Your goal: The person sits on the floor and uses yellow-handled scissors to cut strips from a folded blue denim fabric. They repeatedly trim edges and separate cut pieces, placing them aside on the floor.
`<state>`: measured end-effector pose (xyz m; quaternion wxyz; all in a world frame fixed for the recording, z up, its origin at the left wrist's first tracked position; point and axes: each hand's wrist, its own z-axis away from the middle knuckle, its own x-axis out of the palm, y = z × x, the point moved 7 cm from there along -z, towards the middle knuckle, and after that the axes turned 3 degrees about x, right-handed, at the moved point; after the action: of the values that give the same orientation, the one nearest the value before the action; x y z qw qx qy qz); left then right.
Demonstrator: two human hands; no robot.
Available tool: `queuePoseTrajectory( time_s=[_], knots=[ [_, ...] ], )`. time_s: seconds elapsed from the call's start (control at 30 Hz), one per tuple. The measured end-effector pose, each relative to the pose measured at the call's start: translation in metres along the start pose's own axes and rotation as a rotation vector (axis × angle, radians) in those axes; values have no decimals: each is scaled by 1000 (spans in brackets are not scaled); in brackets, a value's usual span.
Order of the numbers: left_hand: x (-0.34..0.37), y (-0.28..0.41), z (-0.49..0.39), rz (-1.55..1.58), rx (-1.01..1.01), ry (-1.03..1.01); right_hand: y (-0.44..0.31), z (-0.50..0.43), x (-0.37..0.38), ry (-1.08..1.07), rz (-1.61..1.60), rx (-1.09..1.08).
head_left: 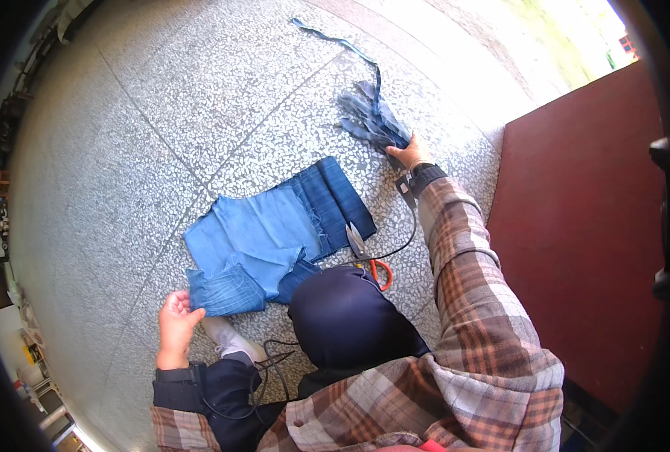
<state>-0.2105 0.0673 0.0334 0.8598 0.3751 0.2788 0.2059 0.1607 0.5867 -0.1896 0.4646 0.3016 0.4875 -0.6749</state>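
Observation:
Cut denim pieces (256,223) lie overlapped on the speckled floor, light blue over darker folded denim (335,198). My left hand (178,319) holds the lower left corner of a blue denim piece (228,291) between thumb and fingers. Farther off at the right, my right hand (411,151) grips a bundle of frayed denim strips (371,116). One long narrow strip (340,40) trails from the bundle across the floor. Scissors with orange handles (381,274) lie at the right edge of the denim, blades apart, their lower part partly hidden by my knee.
A dark red panel (578,226) stands close on the right. My knee (346,316) and white shoe (230,339) are beside the denim. Black cables (267,361) run over my leg and from my right wrist. Shelves with assorted items line the far left edge.

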Motion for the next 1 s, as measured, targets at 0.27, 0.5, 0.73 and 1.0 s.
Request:
queuePoseTrajectory(
  time_s=[0.27, 0.5, 0.73, 1.0],
  knots=[
    [-1, -7, -2, 30, 37, -21, -27, 8, 19, -34, 249, 19],
    [-2, -10, -1, 22, 33, -27, 0, 27, 20, 49, 244, 42],
    [-1, -5, 4, 50, 45, -20, 100, 89, 13, 26, 231, 189],
    [2, 0, 14, 34, 71, -51, 131, 140, -8, -72, 209, 146]
  ],
)
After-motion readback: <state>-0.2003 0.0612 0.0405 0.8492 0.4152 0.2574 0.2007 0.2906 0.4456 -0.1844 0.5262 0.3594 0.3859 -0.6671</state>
